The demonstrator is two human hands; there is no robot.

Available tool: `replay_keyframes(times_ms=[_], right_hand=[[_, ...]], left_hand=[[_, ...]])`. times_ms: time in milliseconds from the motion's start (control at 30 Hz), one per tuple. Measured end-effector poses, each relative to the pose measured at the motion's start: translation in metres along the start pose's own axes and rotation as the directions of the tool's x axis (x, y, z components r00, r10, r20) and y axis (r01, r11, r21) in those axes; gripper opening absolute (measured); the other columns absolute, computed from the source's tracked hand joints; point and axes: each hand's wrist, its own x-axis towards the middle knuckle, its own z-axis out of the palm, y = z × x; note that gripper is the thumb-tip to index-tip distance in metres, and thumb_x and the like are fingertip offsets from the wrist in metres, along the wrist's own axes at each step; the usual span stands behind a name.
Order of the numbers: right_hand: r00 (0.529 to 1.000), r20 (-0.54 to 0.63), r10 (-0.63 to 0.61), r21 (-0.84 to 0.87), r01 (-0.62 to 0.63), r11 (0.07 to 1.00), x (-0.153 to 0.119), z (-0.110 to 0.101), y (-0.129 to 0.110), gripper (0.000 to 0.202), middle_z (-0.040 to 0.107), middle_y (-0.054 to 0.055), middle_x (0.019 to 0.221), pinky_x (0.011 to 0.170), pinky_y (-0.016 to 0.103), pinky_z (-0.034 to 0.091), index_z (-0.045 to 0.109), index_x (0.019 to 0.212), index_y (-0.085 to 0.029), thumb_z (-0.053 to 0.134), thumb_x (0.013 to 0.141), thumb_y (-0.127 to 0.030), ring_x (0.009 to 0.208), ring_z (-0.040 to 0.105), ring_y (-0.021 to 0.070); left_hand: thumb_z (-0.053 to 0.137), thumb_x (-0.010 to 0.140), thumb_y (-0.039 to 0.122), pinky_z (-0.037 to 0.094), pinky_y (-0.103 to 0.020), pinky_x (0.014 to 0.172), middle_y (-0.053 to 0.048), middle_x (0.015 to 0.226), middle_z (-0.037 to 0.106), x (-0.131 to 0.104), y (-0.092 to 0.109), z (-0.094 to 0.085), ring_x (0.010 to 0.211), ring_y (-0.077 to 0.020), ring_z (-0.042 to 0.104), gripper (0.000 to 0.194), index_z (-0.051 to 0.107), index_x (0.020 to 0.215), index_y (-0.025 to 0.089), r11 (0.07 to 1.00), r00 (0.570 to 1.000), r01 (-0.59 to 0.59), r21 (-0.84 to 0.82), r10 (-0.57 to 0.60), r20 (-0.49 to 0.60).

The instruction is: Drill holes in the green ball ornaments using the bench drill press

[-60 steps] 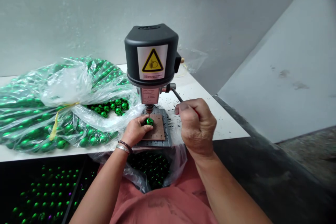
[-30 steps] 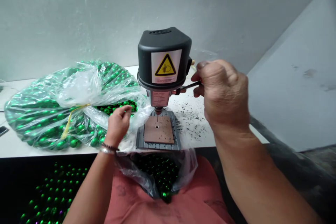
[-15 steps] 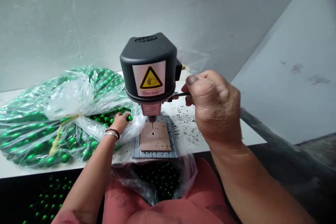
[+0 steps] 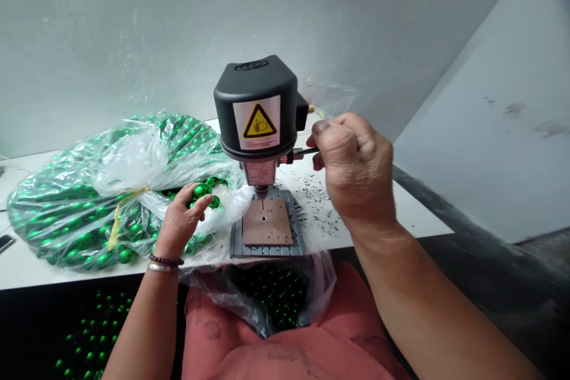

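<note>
A black drill press point(image 4: 258, 113) with a yellow warning label stands upright on the white table. Its thin bit points down over a brown board point(image 4: 268, 231) that has a small hole and lies on the grey slotted base point(image 4: 237, 247). My right hand point(image 4: 356, 172) is closed round the dark lever point(image 4: 307, 151) at the press's right side. At the opening of a clear plastic bag full of green balls point(image 4: 75, 214), my left hand point(image 4: 181, 219) grips a shiny green ball point(image 4: 202, 190) between thumb and fingers. Another green ball point(image 4: 214, 202) is beside it.
Dark shavings point(image 4: 318, 208) are scattered on the white table point(image 4: 401, 214) right of the base. An open plastic bag point(image 4: 271, 294) of green balls lies between the legs below the table edge. More green balls point(image 4: 93, 332) show at lower left.
My left hand has drawn back from the bag opening toward me, with a green ball now showing in its grip. My right hand stays on the lever. The view has shifted slightly.
</note>
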Motion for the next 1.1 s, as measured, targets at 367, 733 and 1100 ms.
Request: replay_keyframes(times_ms=[367, 733, 1100], right_hand=[[0.999, 0.01, -0.044, 0.038, 0.044, 0.998, -0.002, -0.001, -0.003, 0.029, 0.04, -0.006, 0.046, 0.05, 0.021, 0.034, 0.043, 0.058, -0.018, 0.049, 0.081, -0.035, 0.045, 0.038, 0.0035], [0.997, 0.031, -0.069, 0.028, 0.068, 0.997, -0.003, -0.004, -0.002, 0.029, 0.033, -0.006, 0.051, 0.052, 0.019, 0.035, 0.041, 0.06, -0.018, 0.046, 0.082, -0.036, 0.049, 0.035, 0.0031], [0.997, 0.05, -0.059, 0.005, 0.059, 0.998, -0.003, -0.006, -0.003, 0.029, 0.033, -0.006, 0.052, 0.049, 0.016, 0.036, 0.041, 0.062, -0.019, 0.045, 0.082, -0.038, 0.049, 0.035, 0.0024]], left_hand=[[0.058, 0.074, 0.04, 0.038, -0.022, 0.055, 0.002, 0.067, 0.056, -0.061, -0.009, 0.056, 0.059, -0.0106, 0.05, 0.054, 0.048, 0.121, 0.017, 0.953, 0.939, 0.171, -0.248, -0.082, 0.335], [0.053, 0.076, 0.034, 0.042, -0.035, 0.087, -0.008, 0.104, 0.065, -0.029, 0.001, 0.075, 0.096, -0.0225, 0.059, 0.037, 0.058, 0.109, 0.018, 0.918, 0.933, -0.155, 0.365, 0.014, 0.36], [0.056, 0.075, 0.039, 0.043, -0.032, 0.09, -0.009, 0.11, 0.066, -0.016, 0.003, 0.083, 0.1, -0.0224, 0.06, 0.048, 0.06, 0.117, 0.015, 0.906, 0.926, -0.138, 0.399, -0.025, 0.377]])
